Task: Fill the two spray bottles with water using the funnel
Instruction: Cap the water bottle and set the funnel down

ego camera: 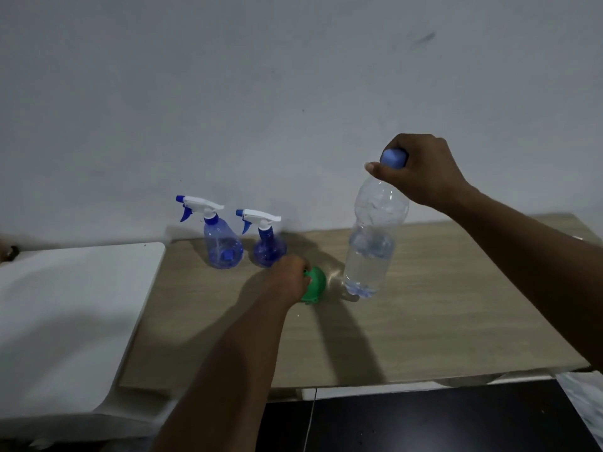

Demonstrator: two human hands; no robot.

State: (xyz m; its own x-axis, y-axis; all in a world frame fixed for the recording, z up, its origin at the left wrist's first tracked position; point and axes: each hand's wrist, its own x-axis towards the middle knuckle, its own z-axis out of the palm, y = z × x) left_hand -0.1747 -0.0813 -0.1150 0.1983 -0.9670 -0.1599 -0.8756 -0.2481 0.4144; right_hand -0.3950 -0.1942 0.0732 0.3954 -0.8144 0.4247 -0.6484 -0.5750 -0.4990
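Pale wall backs a wooden counter, with a white surface adjoining on the left. Two spray bottles stand near the wall, just apart: the larger spray bottle to the left, the smaller spray bottle to the right. Both trigger heads are on; neither appears filled. The left hand is closed on the green funnel, low on the counter just in front of the smaller bottle. The right hand is clamped around the blue cap of a water bottle, held upright and apparently just clear of the counter, roughly half full.

Assessment: the task is at its start. Both heads need unscrewing, the cap needs removing, and both fillings remain.

Clearance: open counter lies in front and to the right. The front edge is well clear of the bottles. The wall sits close behind them.
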